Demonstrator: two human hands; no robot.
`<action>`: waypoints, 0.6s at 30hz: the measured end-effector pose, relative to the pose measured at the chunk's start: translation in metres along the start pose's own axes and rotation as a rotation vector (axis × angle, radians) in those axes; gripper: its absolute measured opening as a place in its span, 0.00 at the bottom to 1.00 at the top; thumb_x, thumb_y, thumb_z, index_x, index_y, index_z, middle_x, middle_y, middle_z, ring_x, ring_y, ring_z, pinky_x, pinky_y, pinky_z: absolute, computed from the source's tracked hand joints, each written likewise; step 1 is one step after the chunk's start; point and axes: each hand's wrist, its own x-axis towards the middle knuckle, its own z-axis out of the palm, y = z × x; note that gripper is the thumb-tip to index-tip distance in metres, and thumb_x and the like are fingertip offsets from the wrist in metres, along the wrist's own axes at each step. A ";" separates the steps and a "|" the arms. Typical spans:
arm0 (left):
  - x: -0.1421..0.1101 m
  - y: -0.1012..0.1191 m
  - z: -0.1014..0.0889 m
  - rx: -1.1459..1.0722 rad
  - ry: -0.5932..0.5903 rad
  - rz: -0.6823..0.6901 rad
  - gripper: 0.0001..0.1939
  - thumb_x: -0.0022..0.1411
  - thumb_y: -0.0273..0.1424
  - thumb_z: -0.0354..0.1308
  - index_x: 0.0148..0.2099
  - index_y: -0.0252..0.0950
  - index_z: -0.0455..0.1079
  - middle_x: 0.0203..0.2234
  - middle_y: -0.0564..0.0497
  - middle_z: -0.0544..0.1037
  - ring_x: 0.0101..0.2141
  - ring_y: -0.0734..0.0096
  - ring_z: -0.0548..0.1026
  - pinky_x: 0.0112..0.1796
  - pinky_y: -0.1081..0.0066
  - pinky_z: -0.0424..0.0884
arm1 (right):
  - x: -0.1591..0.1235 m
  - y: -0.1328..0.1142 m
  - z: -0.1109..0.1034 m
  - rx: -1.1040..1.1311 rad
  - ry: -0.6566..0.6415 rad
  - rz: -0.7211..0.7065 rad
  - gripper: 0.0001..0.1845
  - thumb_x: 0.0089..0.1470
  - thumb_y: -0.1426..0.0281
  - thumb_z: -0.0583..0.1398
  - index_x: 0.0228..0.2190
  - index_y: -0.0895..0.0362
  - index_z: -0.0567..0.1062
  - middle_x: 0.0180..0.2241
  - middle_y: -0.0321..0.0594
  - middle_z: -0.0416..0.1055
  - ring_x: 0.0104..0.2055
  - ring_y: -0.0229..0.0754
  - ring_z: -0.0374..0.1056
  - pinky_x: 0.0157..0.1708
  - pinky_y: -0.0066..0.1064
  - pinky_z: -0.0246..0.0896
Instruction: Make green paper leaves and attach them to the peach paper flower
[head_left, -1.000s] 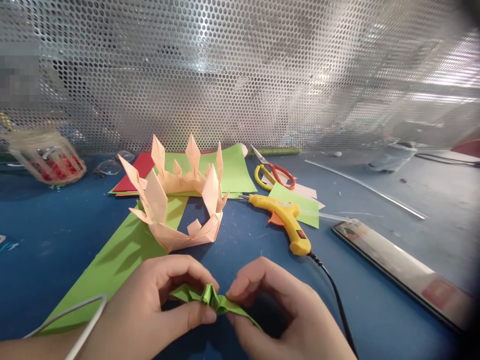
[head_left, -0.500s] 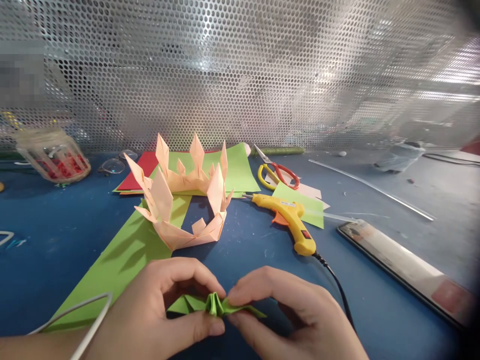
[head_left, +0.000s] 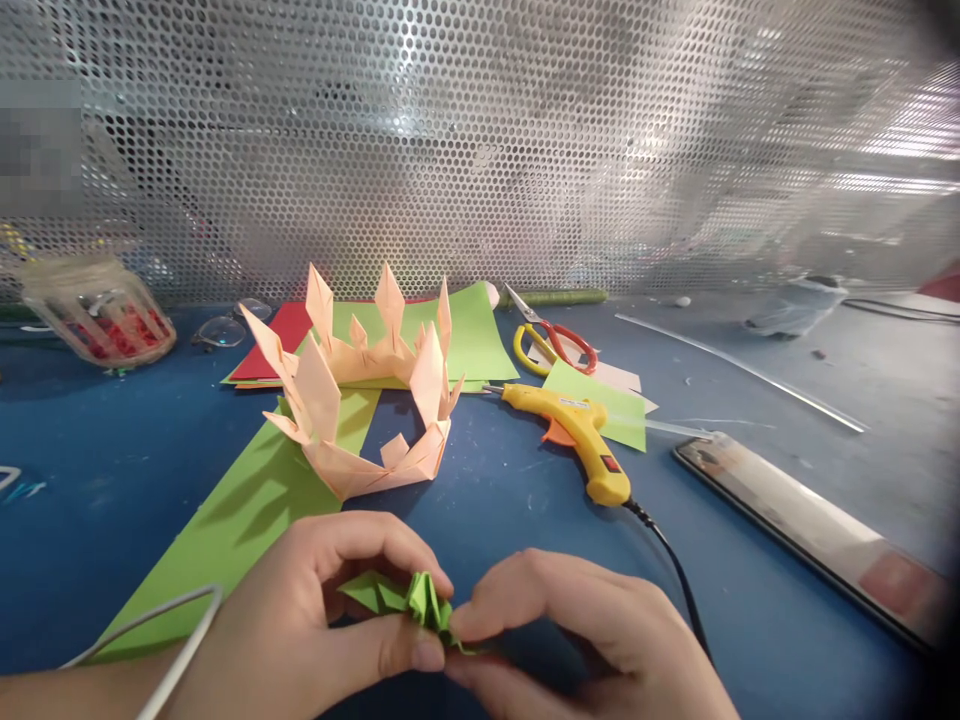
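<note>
Perforated metal sheeting (head_left: 480, 130) rises behind a blue bench (head_left: 517, 490). Between the 2 hands sits a pleated piece of folded green paper (head_left: 421, 598): the left hand (head_left: 300, 610) has its grip clamped on the pleats, and the right hand (head_left: 600, 640) pinches the right end. Just beyond the left grip stands a peach folded-paper crown (head_left: 375, 474), partly over a green paper sheet (head_left: 217, 545). Beyond the right grip lie a yellow hot-glue gun (head_left: 600, 462) and scissors (head_left: 559, 347) with 1 yellow and 1 red handle; to its right, a smartphone (head_left: 795, 535).
</note>
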 end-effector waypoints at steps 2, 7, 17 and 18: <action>0.002 -0.001 0.000 -0.058 -0.002 -0.009 0.06 0.52 0.28 0.73 0.33 0.43 0.81 0.27 0.60 0.82 0.31 0.75 0.80 0.33 0.82 0.74 | 0.001 0.003 0.001 0.132 -0.005 0.102 0.06 0.50 0.74 0.72 0.30 0.50 0.83 0.29 0.30 0.83 0.30 0.33 0.78 0.33 0.16 0.71; 0.007 -0.006 -0.003 -0.221 0.009 -0.040 0.12 0.48 0.30 0.77 0.36 0.44 0.81 0.28 0.61 0.82 0.27 0.79 0.80 0.31 0.84 0.75 | 0.005 0.008 0.002 0.672 -0.066 0.371 0.14 0.44 0.76 0.76 0.28 0.44 0.84 0.33 0.23 0.81 0.37 0.30 0.79 0.40 0.14 0.70; 0.000 -0.005 -0.004 -0.333 -0.200 -0.140 0.20 0.54 0.33 0.76 0.48 0.51 0.77 0.28 0.64 0.76 0.27 0.84 0.78 0.30 0.86 0.73 | 0.008 0.003 0.002 0.638 -0.189 0.377 0.12 0.40 0.64 0.77 0.23 0.53 0.81 0.27 0.32 0.80 0.31 0.36 0.77 0.34 0.23 0.70; 0.000 -0.004 -0.004 -0.317 -0.217 -0.137 0.20 0.54 0.36 0.75 0.49 0.51 0.77 0.28 0.64 0.75 0.26 0.85 0.77 0.29 0.86 0.73 | 0.006 0.003 0.001 0.627 -0.203 0.346 0.11 0.44 0.64 0.76 0.25 0.53 0.81 0.28 0.34 0.82 0.32 0.39 0.79 0.35 0.25 0.71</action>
